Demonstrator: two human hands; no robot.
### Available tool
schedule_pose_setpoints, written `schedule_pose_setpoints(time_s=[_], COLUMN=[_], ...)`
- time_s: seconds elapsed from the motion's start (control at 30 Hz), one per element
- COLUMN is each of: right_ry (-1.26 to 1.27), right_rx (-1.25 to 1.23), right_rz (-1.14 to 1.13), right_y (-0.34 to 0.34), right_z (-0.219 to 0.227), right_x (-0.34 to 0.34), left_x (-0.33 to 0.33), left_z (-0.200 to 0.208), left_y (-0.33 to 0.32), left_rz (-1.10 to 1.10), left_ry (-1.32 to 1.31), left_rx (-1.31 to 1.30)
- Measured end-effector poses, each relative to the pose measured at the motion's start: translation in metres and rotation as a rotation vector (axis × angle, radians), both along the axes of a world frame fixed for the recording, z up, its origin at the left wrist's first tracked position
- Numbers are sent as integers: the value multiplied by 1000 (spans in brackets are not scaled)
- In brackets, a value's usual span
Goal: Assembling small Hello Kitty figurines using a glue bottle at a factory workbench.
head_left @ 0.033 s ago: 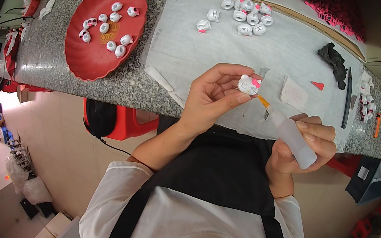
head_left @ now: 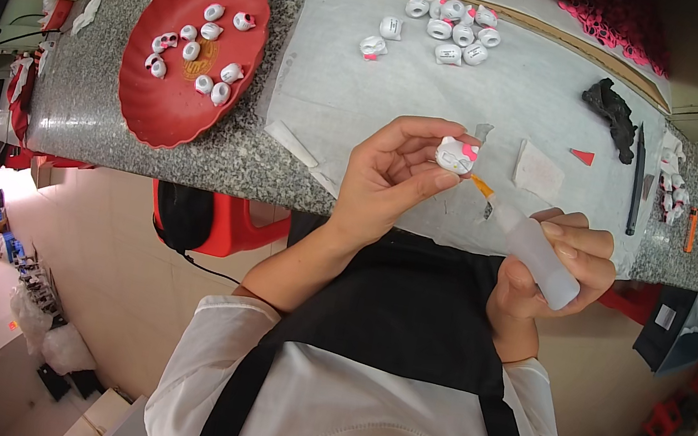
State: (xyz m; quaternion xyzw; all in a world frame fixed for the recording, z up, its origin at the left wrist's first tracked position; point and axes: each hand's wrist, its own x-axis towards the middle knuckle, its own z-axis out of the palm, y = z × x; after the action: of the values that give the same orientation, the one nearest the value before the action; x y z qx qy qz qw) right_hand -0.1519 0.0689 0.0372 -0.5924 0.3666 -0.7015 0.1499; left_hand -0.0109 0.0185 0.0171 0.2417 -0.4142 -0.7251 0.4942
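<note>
Between the thumb and fingers of my left hand (head_left: pixel 394 170) is a small white cat-head figure (head_left: pixel 454 156) with a pink bow, its face turned up toward me. My right hand (head_left: pixel 571 260) wraps round a translucent squeeze bottle (head_left: pixel 538 257), which lies tilted with its orange nozzle (head_left: pixel 483 186) pointing up and left. The nozzle's tip is at the lower right edge of the figure; whether it touches cannot be made out. Both hands are held above the near edge of the white sheet (head_left: pixel 367 110).
Several similar heads (head_left: pixel 449 32) stand at the sheet's far side. A red scalloped plate (head_left: pixel 142 105) with more heads is at left. Toward the right lie a white square pad (head_left: pixel 540 170), a red scrap (head_left: pixel 581 156), a crumpled black piece (head_left: pixel 611 114) and a dark pen-like tool (head_left: pixel 636 183).
</note>
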Motion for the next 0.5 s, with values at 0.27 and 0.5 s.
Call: schedule_pose_setpoints(time_s=[0.27, 0.5], right_ry=[-1, 19], right_rx=[1, 26], right_rz=[3, 29], right_y=[0, 1], right_z=[0, 0], right_x=[1, 1], left_x=[1, 1], left_z=[-1, -3], left_y=[2, 2], left_rz=[13, 38], left_ry=[-65, -194], left_rx=[-65, -205])
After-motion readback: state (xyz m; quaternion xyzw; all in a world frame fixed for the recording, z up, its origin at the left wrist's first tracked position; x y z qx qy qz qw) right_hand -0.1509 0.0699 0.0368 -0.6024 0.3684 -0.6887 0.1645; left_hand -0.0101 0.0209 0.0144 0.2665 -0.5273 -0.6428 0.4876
